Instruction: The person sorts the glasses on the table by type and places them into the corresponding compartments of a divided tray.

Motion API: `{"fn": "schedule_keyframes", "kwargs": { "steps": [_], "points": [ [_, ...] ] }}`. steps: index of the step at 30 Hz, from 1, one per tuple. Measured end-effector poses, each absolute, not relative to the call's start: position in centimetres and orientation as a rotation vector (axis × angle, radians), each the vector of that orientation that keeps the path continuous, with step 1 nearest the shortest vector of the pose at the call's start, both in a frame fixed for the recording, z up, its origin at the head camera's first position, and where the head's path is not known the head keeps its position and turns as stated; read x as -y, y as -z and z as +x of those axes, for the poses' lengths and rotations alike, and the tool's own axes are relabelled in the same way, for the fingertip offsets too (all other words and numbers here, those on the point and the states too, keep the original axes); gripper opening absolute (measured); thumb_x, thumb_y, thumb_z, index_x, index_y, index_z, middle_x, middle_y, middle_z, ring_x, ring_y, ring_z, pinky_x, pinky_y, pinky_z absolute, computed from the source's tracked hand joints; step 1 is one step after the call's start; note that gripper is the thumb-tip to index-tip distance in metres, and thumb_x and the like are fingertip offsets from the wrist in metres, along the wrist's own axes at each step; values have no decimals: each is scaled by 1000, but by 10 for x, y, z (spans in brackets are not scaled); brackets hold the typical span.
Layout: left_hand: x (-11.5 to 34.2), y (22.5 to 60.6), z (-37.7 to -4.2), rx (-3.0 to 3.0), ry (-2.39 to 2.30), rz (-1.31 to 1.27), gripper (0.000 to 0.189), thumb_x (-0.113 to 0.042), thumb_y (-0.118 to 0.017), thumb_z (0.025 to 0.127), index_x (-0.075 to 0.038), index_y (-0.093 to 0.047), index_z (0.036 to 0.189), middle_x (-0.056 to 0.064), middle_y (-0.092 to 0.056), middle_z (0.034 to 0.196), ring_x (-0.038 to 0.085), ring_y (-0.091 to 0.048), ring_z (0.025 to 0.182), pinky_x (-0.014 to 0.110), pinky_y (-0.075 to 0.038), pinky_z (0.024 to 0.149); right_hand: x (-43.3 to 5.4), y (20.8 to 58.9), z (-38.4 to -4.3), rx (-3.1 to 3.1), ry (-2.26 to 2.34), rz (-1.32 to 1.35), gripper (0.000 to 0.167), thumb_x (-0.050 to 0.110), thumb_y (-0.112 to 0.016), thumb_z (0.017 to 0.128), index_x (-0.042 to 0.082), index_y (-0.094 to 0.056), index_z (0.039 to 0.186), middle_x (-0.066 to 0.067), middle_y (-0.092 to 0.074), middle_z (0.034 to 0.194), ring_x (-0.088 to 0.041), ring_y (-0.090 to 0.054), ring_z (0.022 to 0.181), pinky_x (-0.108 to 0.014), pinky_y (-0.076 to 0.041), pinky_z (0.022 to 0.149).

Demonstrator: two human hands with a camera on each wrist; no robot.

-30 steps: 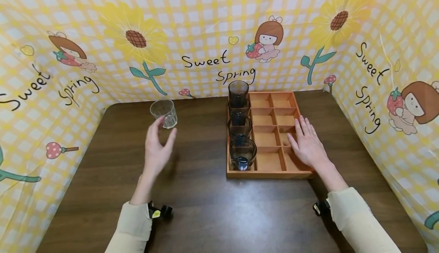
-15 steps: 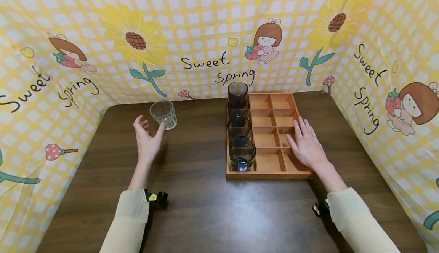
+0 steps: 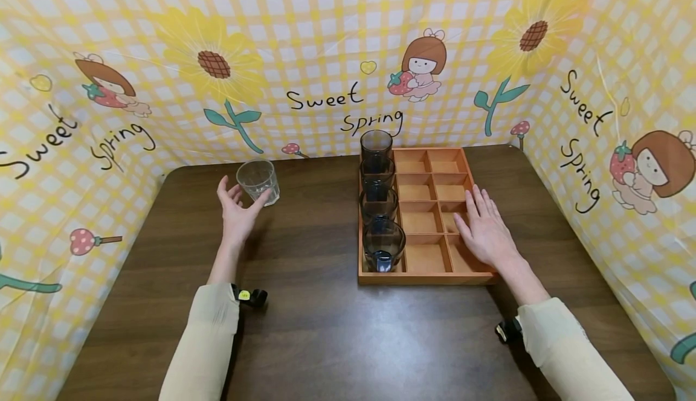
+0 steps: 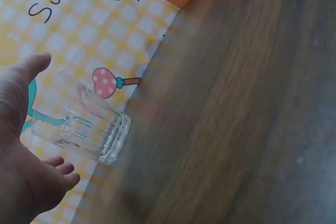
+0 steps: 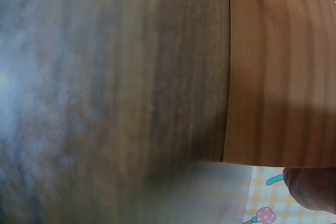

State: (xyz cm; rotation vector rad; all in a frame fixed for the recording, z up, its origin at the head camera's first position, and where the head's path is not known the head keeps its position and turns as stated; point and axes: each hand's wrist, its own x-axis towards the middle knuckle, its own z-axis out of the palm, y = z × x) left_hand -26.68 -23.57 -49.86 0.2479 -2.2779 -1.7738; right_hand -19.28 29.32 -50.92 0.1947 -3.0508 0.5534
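Observation:
A clear drinking glass stands upright at the back left of the table. Around its near side, my left hand has thumb and fingers spread wide, the thumb overlapping the glass in the head view. In the left wrist view the glass shows between the thumb and the curved fingertips, which are not closed on it. My right hand rests with straight fingers on the right edge of a wooden compartment tray. The right wrist view shows the tray's side and a bit of the hand.
Several dark tinted glasses fill the tray's left column, one per compartment. The other two columns hold no glasses. Patterned cloth walls stand along the back and sides of the dark wooden table.
My left hand first shifted left and back from in front of the clear glass, then moved slightly forward and right toward it. The right hand and the tray have stayed put.

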Motion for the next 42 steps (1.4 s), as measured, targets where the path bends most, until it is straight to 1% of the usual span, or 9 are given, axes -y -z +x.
{"fn": "schedule_keyframes", "kwargs": {
  "steps": [5, 8, 13, 16, 23, 29, 33, 39, 42],
  "points": [
    [235, 501, -277, 2303, 1864, 219, 115, -25, -83, 97, -26, 1, 176, 21, -22, 180, 34, -24, 170, 50, -19, 140, -294, 509, -193, 3056, -552, 193, 75, 38, -40, 119, -11, -17, 170, -34, -8, 181, -54, -10, 169, -63, -12, 139],
    [232, 502, -281, 2294, 1897, 234, 114, -24, -83, 97, -27, -1, 176, 21, -23, 180, 36, -28, 168, 52, -25, 138, -294, 510, -192, 3061, -550, 192, 75, 38, -40, 119, -11, -17, 171, -34, -8, 181, -54, -10, 169, -63, -12, 139],
    [229, 501, -283, 2248, 1903, 267, 110, -24, -85, 96, -25, -8, 175, 21, -30, 176, 35, -38, 161, 53, -35, 132, -294, 510, -192, 3063, -545, 195, 75, 38, -40, 119, -10, -16, 171, -34, -8, 181, -54, -10, 169, -63, -12, 139],
    [228, 500, -286, 2244, 1909, 277, 110, -25, -85, 96, -26, -8, 175, 20, -30, 176, 34, -38, 162, 54, -37, 130, -294, 510, -192, 3060, -541, 194, 74, 38, -40, 119, -11, -17, 171, -34, -8, 181, -54, -10, 169, -63, -12, 139],
    [229, 500, -299, 2232, 1927, 297, 113, -26, -85, 96, -31, -4, 175, 18, -26, 179, 35, -30, 166, 53, -34, 133, -294, 510, -193, 3048, -549, 198, 74, 37, -40, 119, -11, -18, 170, -34, -8, 181, -54, -10, 169, -63, -13, 138],
    [228, 503, -307, 2228, 1916, 276, 115, -24, -87, 95, -30, -4, 175, 19, -30, 178, 32, -32, 165, 52, -32, 133, -295, 510, -193, 3051, -557, 190, 74, 37, -40, 119, -11, -17, 171, -34, -8, 181, -54, -10, 169, -63, -13, 139],
    [226, 506, -308, 2196, 1921, 290, 111, -22, -87, 95, -27, -9, 174, 20, -38, 173, 30, -39, 162, 49, -38, 130, -295, 510, -193, 3053, -563, 190, 75, 38, -40, 119, -10, -16, 171, -33, -7, 181, -53, -10, 169, -63, -13, 139],
    [225, 508, -308, 2157, 1876, 325, 93, -22, -89, 93, -16, -30, 165, 21, -51, 161, 29, -50, 150, 37, -48, 113, -294, 510, -193, 3047, -572, 186, 75, 37, -41, 119, -9, -16, 171, -32, -7, 182, -53, -10, 169, -62, -13, 139],
    [224, 508, -309, 2152, 1858, 326, 88, -23, -90, 93, -12, -34, 161, 20, -52, 160, 28, -51, 150, 32, -49, 108, -294, 510, -193, 3043, -575, 185, 75, 37, -41, 119, -10, -16, 171, -32, -7, 182, -53, -10, 169, -62, -13, 139]
  ]
}}
